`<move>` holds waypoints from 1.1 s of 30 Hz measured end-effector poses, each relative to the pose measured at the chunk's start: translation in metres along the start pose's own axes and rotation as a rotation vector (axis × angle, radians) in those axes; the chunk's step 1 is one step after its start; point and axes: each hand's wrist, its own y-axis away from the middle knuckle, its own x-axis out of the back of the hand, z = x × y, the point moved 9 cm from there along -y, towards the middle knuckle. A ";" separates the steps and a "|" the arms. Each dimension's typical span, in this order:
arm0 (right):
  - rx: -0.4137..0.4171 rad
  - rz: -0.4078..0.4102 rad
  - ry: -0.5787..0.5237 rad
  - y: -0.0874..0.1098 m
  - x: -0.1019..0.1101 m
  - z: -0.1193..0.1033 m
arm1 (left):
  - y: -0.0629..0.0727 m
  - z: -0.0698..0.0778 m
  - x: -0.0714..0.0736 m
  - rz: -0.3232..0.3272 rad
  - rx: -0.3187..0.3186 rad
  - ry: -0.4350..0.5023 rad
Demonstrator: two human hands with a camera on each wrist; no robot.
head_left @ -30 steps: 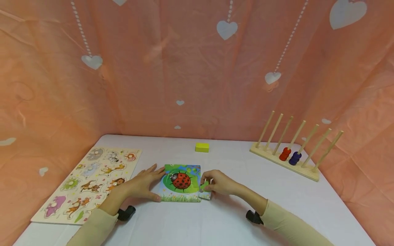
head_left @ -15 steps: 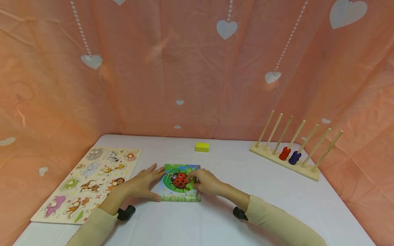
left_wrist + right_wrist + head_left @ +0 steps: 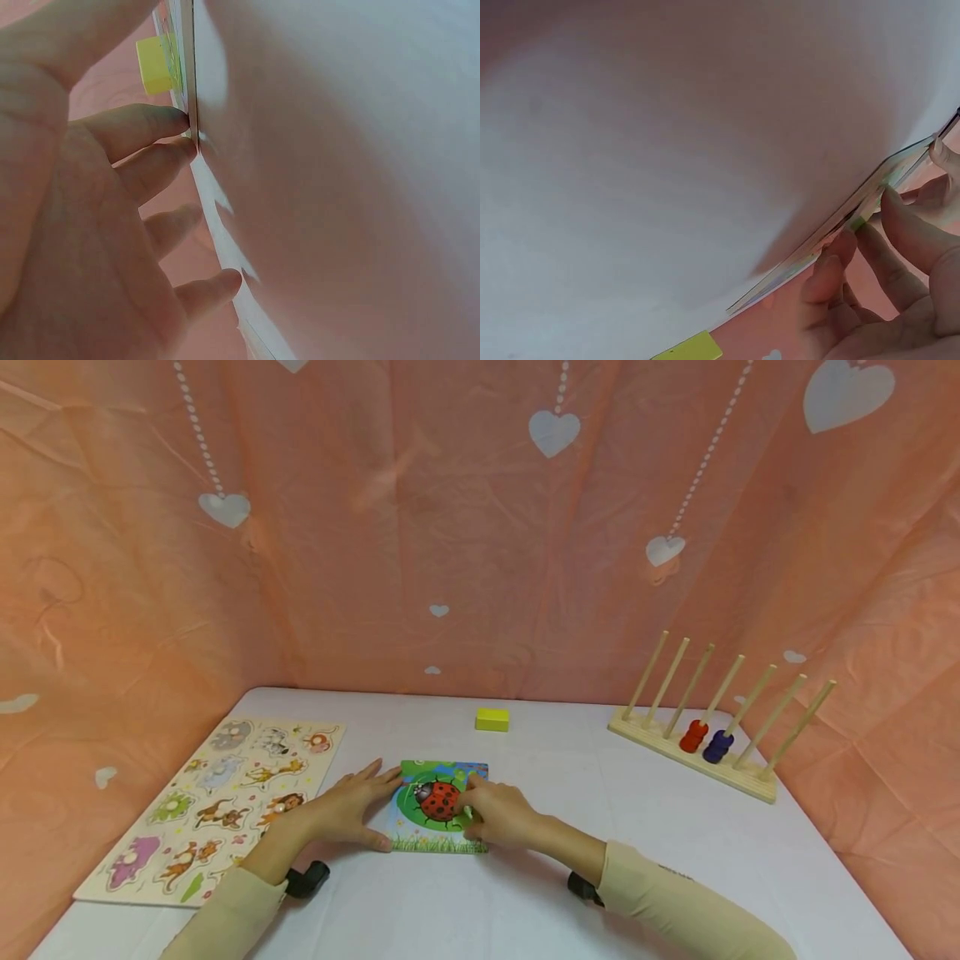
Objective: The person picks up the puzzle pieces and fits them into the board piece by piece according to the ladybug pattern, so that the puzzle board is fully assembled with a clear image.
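Note:
A square ladybug puzzle [image 3: 429, 842] lies flat on the white table in the head view. My left hand [image 3: 347, 810] rests at its left side with fingers spread, a fingertip and the thumb against the border. The left wrist view has two fingertips right at the puzzle's thin edge [image 3: 190, 75]. Over the right part of the puzzle, my right hand [image 3: 504, 814] pinches a small puzzle piece, largely hidden by the fingers. A green bit of this puzzle piece [image 3: 859, 223] shows between thumb and finger in the right wrist view.
An animal peg puzzle board [image 3: 251, 777] lies on the left. At the back stands a yellow block [image 3: 492, 720]. A wooden peg rack [image 3: 690, 756] with red beads [image 3: 694, 736] and blue beads [image 3: 718, 746] is at the right. A pink curtain [image 3: 480, 568] hangs behind the table.
My right hand has moved left with the puzzle piece, from beside the puzzle's right edge to over its right part, then tilted it there. The left hand has stayed put.

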 end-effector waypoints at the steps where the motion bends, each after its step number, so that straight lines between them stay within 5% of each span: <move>1: -0.002 -0.002 -0.004 0.000 -0.001 0.000 | 0.000 0.000 0.000 -0.001 0.002 0.003; 14: -0.013 -0.014 -0.009 0.002 -0.003 0.001 | 0.000 -0.001 -0.001 0.005 -0.005 -0.004; 20: 0.030 -0.018 0.101 0.013 -0.002 -0.004 | -0.001 -0.001 -0.002 0.003 -0.005 0.004; 26: 0.073 -0.150 0.289 0.035 -0.003 -0.009 | -0.001 0.002 0.000 0.000 -0.007 0.001; 33: 0.111 -0.301 0.214 0.054 -0.012 -0.013 | 0.000 0.001 0.000 -0.003 -0.005 0.018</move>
